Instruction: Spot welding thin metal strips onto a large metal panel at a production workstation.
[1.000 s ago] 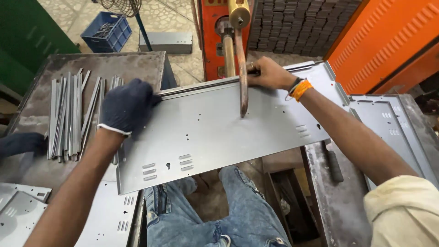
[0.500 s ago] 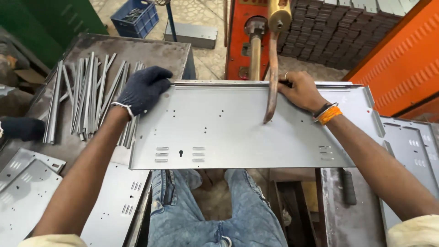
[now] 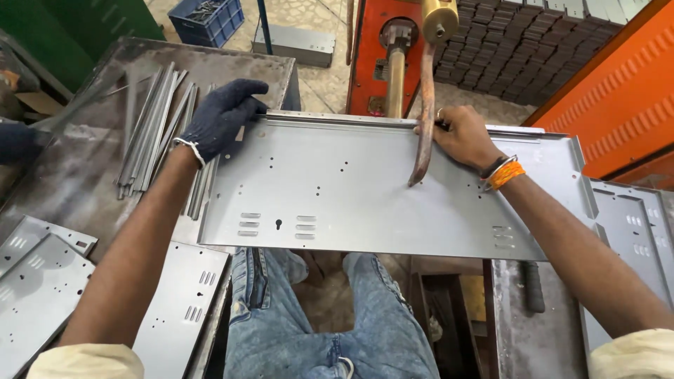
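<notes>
**Both hands on the far edge of a long metal panel under a welding arm**

Nearest the camera are the person's knees in blue jeans [image 3: 330, 323], with smaller punched plates [image 3: 179, 309] stacked at the near left. Above the lap lies the grey sheet-metal panel [image 3: 351, 203], its long axis running left to right, its left end over the right edge of the counter [image 3: 63, 182].

Both hands sit along the panel's far flanged edge. The left hand [image 3: 221, 116], in a dark glove, has its fingers curled over the far left corner. The bare right hand [image 3: 460, 137] presses its fingers flat and closed on the edge just right of the curved copper welding arm [image 3: 423, 112], whose tip meets the sheet. The right hand is the nearer one to that tip.

Metal strips [image 3: 151, 130] lie on the counter beside the glove; farther off stands the orange machine [image 3: 379, 42].
</notes>
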